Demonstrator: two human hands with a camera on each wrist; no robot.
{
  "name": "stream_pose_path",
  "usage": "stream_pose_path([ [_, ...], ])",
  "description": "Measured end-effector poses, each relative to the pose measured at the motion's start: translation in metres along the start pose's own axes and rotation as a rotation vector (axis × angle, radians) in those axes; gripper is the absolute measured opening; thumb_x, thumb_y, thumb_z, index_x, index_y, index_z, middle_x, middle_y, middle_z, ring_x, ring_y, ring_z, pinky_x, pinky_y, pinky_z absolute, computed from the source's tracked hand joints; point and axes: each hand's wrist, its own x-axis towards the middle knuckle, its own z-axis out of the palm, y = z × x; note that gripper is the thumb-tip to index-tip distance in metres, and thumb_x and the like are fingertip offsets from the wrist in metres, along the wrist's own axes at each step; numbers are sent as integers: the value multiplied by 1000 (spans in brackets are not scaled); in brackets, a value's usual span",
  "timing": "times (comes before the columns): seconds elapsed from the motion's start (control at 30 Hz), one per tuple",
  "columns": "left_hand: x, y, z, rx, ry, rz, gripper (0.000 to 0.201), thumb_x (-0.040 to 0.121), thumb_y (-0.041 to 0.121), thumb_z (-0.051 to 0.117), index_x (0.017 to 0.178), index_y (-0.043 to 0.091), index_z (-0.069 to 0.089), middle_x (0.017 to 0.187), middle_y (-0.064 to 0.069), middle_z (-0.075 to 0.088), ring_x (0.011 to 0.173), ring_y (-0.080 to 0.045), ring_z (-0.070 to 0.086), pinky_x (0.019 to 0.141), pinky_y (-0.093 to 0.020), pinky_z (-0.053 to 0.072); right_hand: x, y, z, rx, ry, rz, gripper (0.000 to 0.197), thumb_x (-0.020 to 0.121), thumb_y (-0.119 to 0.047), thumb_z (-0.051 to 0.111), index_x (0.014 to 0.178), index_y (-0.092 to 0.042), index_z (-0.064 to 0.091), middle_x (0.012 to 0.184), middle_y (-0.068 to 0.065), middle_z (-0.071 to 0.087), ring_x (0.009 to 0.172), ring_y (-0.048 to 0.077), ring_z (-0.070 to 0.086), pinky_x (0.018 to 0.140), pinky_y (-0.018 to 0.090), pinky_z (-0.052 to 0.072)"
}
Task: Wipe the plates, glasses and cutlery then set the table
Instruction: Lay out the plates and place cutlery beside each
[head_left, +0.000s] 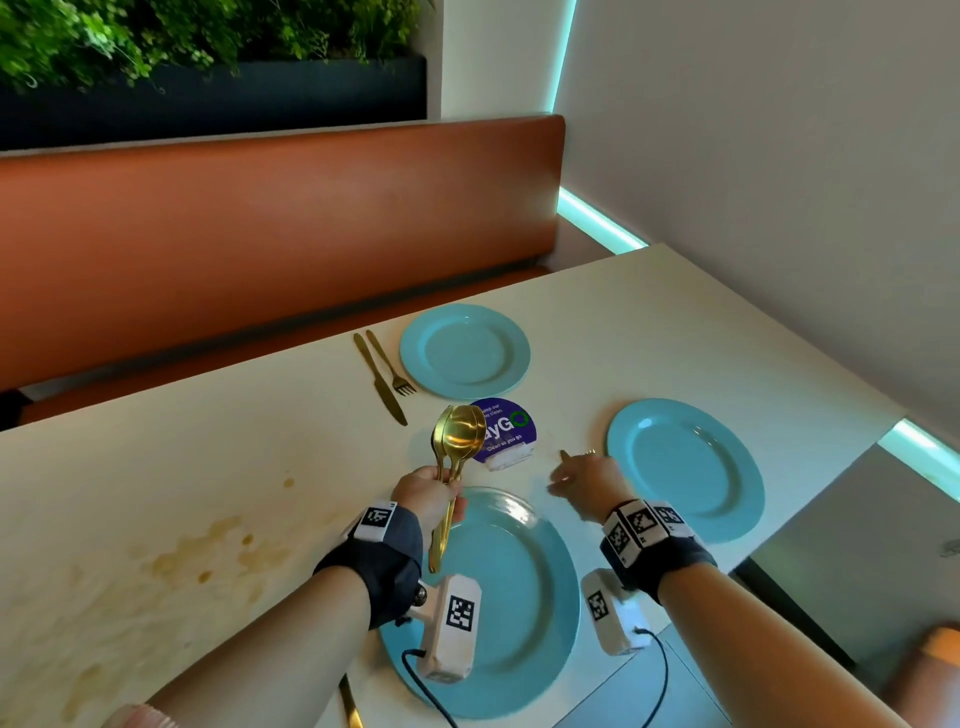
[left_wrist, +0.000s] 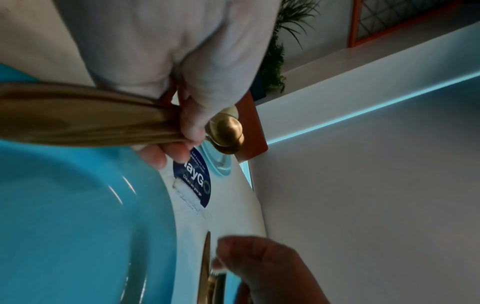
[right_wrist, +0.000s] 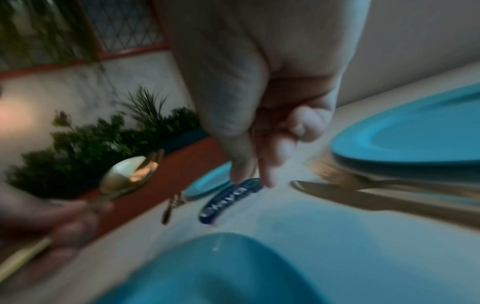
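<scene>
My left hand grips a bunch of gold spoons by their handles, bowls up, above the far rim of the near blue plate. In the left wrist view the fingers wrap the spoon handles. My right hand hovers over the table just left of the right blue plate, fingers loose and pointing down, holding nothing. Under it a gold knife and fork lie beside that plate. A third blue plate sits at the far side with a gold knife and fork to its left.
A round purple sticker lies on the white table between the plates. Brown stains mark the table's left part. Another gold utensil shows at the bottom edge. An orange bench runs behind; a wall closes the right side.
</scene>
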Motion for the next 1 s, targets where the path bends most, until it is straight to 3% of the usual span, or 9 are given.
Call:
stream_pose_path([
  [0.07,-10,3,-7,-54,-24,7,11,95,0,47,92,6,56,74,-8,56,62,-16,54,53,-22,52,-12,-28,-1,174,-47,-93,20,85,-33,64,98,-19,72,103,1,71,58,4,55,55,10,45],
  [0.13,-18,4,-14,-69,-45,12,14,96,2,47,87,10,55,75,-8,57,64,-16,55,55,-22,53,-27,-53,2,267,-77,-142,19,87,-38,59,89,-22,70,92,-3,71,52,2,55,49,10,43],
  [0.3,-44,-4,-48,-9,-84,66,20,94,4,49,81,15,59,80,-9,64,69,-19,59,63,-24,53,-64,-108,27,372,-150,-168,27,93,-32,51,98,-12,69,87,-6,66,52,3,54,42,13,40],
  [0.37,-54,-11,-65,30,-105,67,16,94,6,50,86,14,61,84,-11,66,74,-21,61,68,-28,54,-78,-121,37,401,-148,-162,25,93,-26,51,92,-11,71,86,-3,70,51,3,54,40,13,39],
  [0.5,-73,-25,-96,44,-151,94,16,93,1,49,92,11,60,83,-13,65,67,-18,60,62,-24,54,-104,-143,57,489,-144,-108,23,91,-23,54,73,-16,67,75,-2,68,49,6,52,41,16,39],
  [0.6,-85,-36,-113,51,-173,103,24,90,-6,48,84,14,60,82,-14,66,70,-24,64,74,-37,55,-123,-154,68,505,-126,-64,20,91,-17,54,74,-16,64,74,1,65,48,6,51,41,16,38],
  [0.7,-92,-38,-120,126,-156,128,16,87,0,55,87,14,63,86,-15,71,80,-31,69,81,-43,55,-140,-159,69,496,-105,-45,16,92,-16,51,81,-14,63,78,1,65,49,5,52,42,15,40],
  [0.83,-93,-32,-112,132,-127,141,15,91,4,50,94,13,62,90,-9,68,76,-23,67,63,-32,55,-151,-151,61,565,-62,-15,21,93,-14,49,73,-16,58,73,-3,64,45,3,53,41,14,41],
  [1.0,-86,-14,-89,43,-131,91,17,96,0,42,89,11,53,73,-6,58,59,-14,54,48,-21,47,-136,-110,36,584,45,23,23,93,-21,50,71,-16,55,81,7,67,49,11,53,45,19,42],
])
